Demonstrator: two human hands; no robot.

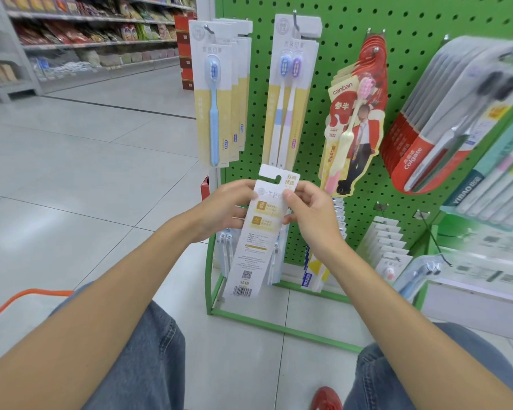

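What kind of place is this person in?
Probably a supermarket: a green pegboard hung with packaged toothbrushes, stocked shelves along the aisle, and a barcoded pack held by the left hand and right hand.

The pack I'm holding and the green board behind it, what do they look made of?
The pack looks like thin matte white card: flat printed back, barcode, punched hang slot. The green board is probably painted metal: smooth, even coat, regular punched holes.

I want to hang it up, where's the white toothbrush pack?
Head view, centre: the white toothbrush pack, held by left hand and right hand before the green pegboard, below the twin-brush pack.
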